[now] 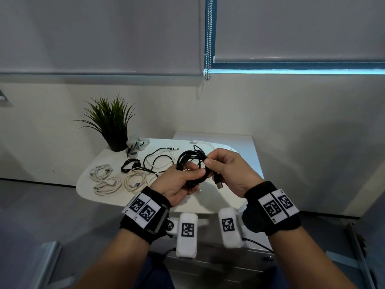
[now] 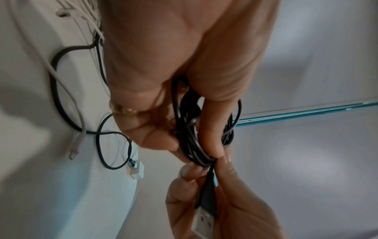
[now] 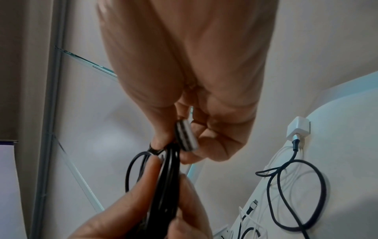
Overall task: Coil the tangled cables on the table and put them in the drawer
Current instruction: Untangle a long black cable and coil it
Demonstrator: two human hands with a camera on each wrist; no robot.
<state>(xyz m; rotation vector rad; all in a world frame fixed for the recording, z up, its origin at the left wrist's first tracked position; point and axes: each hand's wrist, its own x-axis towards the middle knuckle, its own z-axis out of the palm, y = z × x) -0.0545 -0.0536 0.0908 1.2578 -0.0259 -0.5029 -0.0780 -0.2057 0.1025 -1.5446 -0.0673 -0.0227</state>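
Both forearms fill the near edge of the head view, each strapped in a black band with printed square markers. Beyond them the white rounded table (image 1: 100, 197) carries the largest spread: three cream cables already looped at its left, a small black coil (image 1: 130, 165) behind them, and loose black and white leads still sprawled mid-table, near a potted plant (image 1: 111, 124) with stiff spiky leaves and a grey stapler (image 1: 136, 146). Held above the table, the black cable (image 1: 192, 163) is a bundle of thin, smooth, rubbery loops. The left hand (image 1: 177, 185) is clenched round its lower part, thumb pressing the strands together; the right hand (image 1: 227, 170) pinches the free tail, whose flat metal USB plug (image 1: 218, 183) hangs just below the fingers. No drawer is clearly in view. The risk looks like springback: these slick loops could fan apart if the left thumb eases while the tail is wrapped, and a loose tail would let the coil unravel in transit.
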